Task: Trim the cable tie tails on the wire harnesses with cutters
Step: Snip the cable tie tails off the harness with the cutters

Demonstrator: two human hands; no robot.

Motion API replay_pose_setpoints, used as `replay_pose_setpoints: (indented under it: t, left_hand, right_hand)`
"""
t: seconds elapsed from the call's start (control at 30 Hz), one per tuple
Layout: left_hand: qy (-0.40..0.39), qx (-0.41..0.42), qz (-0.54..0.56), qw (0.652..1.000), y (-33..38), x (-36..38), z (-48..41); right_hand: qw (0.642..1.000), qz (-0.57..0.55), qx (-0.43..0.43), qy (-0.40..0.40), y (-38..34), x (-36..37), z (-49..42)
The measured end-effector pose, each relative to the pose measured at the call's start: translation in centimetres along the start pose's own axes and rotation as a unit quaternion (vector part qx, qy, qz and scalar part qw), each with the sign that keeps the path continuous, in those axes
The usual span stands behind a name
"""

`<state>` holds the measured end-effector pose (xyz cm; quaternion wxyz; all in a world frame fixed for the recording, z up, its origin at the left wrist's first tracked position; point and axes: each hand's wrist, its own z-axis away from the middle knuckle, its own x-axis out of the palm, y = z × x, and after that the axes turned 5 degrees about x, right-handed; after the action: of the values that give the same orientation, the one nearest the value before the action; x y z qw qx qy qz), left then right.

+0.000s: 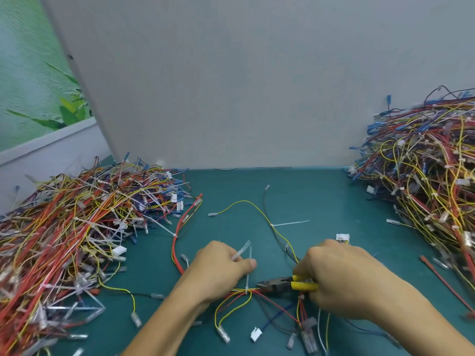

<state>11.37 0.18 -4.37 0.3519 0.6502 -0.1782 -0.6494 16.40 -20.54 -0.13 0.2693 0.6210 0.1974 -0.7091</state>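
left pile of harnesses (64, 240) | left hand (218, 265) curled, pinches white tie tails (241, 251) | harness (239, 293) on green table (321, 196), its cable tie (247, 291) tail upright | cutters (280, 285) tip just beside tie | right hand (341, 276) grips yellow handles | right pile (424, 176)

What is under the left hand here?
Red and yellow harness wires run in under the left hand and come out by the cable tie. White strips poke from its fingers. How the wires lie beneath the palm is covered.
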Motion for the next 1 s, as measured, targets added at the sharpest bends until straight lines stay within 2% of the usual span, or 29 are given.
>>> replay_pose_setpoints:
  t: [0.17,0.3,0.37,0.7,1.0]
  left_hand:
    - [-0.054,0.035,0.048,0.997,0.0,0.3,0.0]
    - [-0.043,0.063,0.211,0.975,0.2,0.8,0.1]
    - [-0.035,0.068,0.253,0.964,0.1,1.1,0.1]
    - [-0.02,0.081,0.258,0.963,0.0,1.3,0.0]
    - [-0.023,0.074,0.275,0.958,0.0,1.3,0.2]
  right_hand:
    - [1.0,0.003,0.0,0.007,0.2,0.0,0.0]
    - [1.0,-0.013,-0.002,0.005,0.6,-0.4,0.2]
    - [1.0,-0.028,0.004,0.003,0.8,-0.8,0.3]
    - [0.999,-0.022,0.036,0.031,1.7,-1.7,1.0]
    - [0.999,-0.023,0.01,0.037,0.8,-0.6,0.5]
